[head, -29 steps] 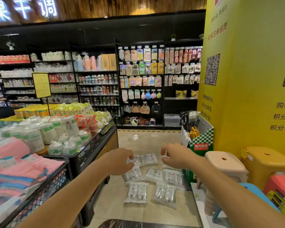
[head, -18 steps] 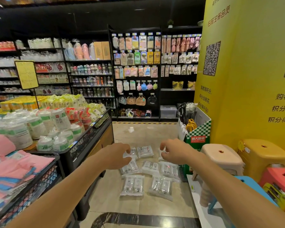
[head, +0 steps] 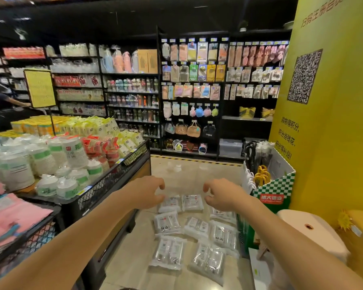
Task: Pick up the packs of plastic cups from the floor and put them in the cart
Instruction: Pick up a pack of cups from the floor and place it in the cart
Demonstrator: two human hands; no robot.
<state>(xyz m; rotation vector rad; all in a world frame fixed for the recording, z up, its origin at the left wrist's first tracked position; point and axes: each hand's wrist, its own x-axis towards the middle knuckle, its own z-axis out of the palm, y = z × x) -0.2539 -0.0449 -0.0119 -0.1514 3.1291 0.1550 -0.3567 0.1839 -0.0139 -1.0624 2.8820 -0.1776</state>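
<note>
Left hand [head: 147,191] and right hand [head: 222,194] both empty, fingers loosely hooked, over packs [head: 168,223] lying flat on the floor right of cart [head: 132,162]; likely light, slick film, crushable cups, so grab across the pack's width, no squeezing.

The packs of plastic cups [head: 168,252] lie spread on the floor [head: 132,260], between a display stand [head: 113,181] on the left and a cardboard box [head: 275,189] on the right. A stool [head: 308,231] stands beside the box, before a pillar [head: 333,132]. Shelves [head: 193,91] line the back. The left hand [head: 147,192] and right hand [head: 222,194] hang above the farthest packs.
</note>
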